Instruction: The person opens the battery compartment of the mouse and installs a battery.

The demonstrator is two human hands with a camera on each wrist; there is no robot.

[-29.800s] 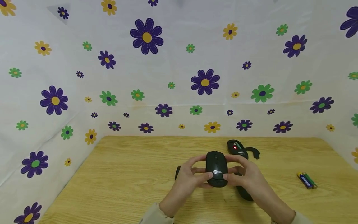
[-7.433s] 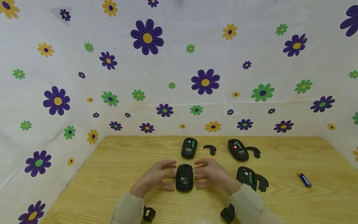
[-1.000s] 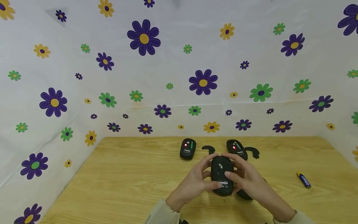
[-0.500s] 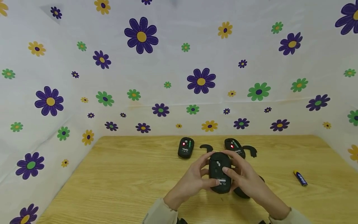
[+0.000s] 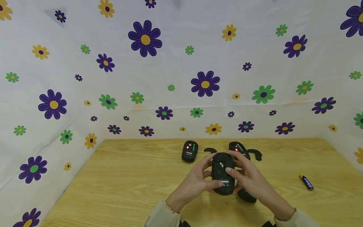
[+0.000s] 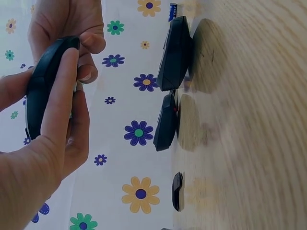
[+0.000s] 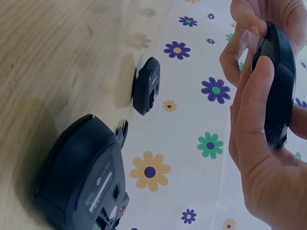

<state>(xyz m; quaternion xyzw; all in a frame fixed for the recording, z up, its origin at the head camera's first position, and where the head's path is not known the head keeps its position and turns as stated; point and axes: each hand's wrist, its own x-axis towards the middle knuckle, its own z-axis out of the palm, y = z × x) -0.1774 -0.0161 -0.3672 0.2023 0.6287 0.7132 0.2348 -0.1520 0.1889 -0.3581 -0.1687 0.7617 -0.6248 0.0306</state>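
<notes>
Both hands hold a black computer mouse [image 5: 223, 186] up over the table, underside toward the head camera, its pale label showing. My left hand [image 5: 195, 183] grips its left side, thumb on the lower underside. Along the right side curl the fingers of my right hand [image 5: 249, 178], the thumb pressing on the middle of the underside. Seen edge-on in the left wrist view, the same mouse [image 6: 37, 103] sits between thumb and fingers. In the right wrist view the hands surround the mouse [image 7: 280, 76], its ribbed end low.
At the back lie two upturned mice, the left mouse [image 5: 189, 156] and the right mouse [image 5: 234, 145], both with red lights and green batteries. Near them are curved covers, one cover [image 5: 210, 150] partly hidden. Another mouse [image 5: 246, 196] lies behind my right hand. A blue-yellow battery [image 5: 307, 183] lies right.
The battery pair at right has become one. A mouse lying face up 7.4 s ago is gone from that spot; both hands now hold one underside up. The back-left mouse's light now shows red.
</notes>
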